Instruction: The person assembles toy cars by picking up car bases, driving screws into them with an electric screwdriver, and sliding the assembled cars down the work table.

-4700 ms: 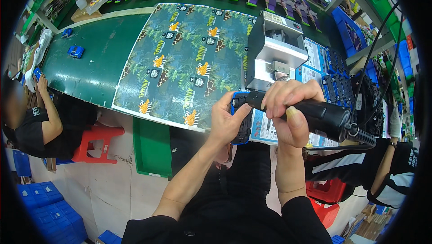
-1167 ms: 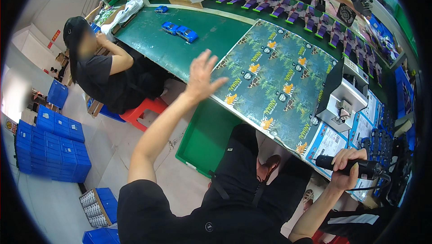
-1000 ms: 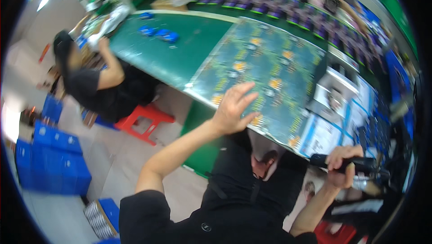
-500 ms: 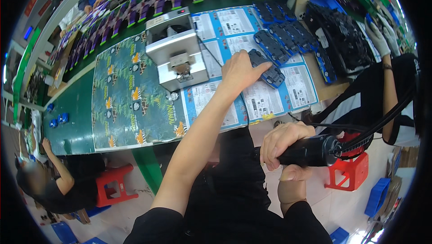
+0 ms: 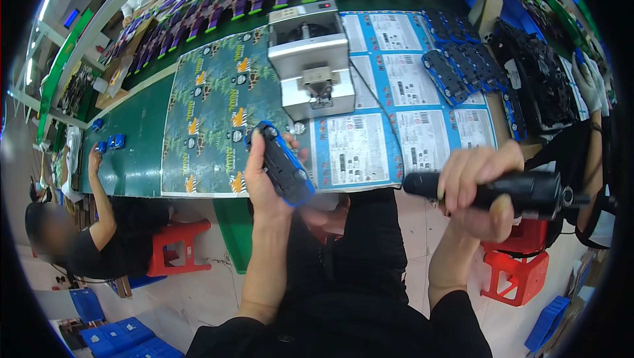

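Observation:
In my left hand is a blue toy car, gripped along its sides with its black underside turned up. It is held over the table's front edge. My right hand is wrapped round a black electric screwdriver, which lies about level and points left, its cord end to the right. Ahead of my hands, a silver screw feeder machine stands on the table. More upturned blue toy cars lie in rows at the table's right side.
Printed sheets cover the tabletop. A pile of black plastic parts sits at the right beside a gloved co-worker's hand. Another person sits at the left near small blue cars. A red stool stands at lower right.
My left hand has taken a toy car from the right-hand rows and brought it left and nearer to me. My right hand has moved right and up with the screwdriver. The view has shifted.

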Tool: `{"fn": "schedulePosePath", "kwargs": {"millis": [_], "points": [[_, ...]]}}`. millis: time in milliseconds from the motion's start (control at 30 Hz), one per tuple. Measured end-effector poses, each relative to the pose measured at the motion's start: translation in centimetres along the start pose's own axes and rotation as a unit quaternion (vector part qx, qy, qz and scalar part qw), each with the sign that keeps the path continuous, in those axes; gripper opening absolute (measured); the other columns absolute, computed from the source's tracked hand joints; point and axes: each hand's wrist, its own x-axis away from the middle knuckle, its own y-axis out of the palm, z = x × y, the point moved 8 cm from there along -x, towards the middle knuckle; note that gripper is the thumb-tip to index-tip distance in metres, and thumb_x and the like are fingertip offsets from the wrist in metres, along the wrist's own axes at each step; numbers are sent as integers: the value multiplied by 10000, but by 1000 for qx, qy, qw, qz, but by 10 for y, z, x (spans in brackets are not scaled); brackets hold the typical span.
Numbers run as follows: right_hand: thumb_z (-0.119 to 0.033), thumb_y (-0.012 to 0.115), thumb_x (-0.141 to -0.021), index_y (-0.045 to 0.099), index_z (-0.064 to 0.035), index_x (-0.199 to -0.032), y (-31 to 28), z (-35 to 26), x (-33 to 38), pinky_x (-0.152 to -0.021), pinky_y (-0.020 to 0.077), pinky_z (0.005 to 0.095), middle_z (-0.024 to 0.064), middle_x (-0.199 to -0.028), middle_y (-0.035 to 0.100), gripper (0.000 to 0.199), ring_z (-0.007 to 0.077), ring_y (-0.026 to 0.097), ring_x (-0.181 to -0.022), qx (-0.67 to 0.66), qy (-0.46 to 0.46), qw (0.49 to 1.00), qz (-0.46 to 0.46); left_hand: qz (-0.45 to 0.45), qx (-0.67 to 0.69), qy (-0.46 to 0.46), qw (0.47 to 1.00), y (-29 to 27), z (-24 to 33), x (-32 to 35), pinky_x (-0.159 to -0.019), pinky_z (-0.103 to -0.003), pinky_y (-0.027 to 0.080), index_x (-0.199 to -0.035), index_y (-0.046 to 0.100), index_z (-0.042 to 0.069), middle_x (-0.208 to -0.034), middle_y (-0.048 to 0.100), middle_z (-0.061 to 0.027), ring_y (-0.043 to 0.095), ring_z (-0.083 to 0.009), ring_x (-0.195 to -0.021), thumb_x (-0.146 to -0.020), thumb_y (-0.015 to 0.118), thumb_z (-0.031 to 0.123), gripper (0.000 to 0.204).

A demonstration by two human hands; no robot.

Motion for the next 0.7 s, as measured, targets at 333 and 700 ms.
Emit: {"fn": "schedulePosePath", "kwargs": {"millis": [333,700], "points": [[-30,742,-816,590,-2,-838,69,118,-99,-493,467,225,59,-647,612,156,100,577,-505,128,-63,990,22,-13,-168,12,986,-37,2,2,-638,-339,594,-1067,586,-4,-899,689,-158,697,-215,-701,-988,563,336,350],[-171,749,-830,621,-29,-664,99,159,-117,-418,373,216,-7,-510,551,254,61,494,-407,272,121,954,-35,-61,-149,8,987,-30,1,3,-642,-269,559,-1133,540,31,-959,659,-83,655,-127,-756,-971,611,186,235]]}}
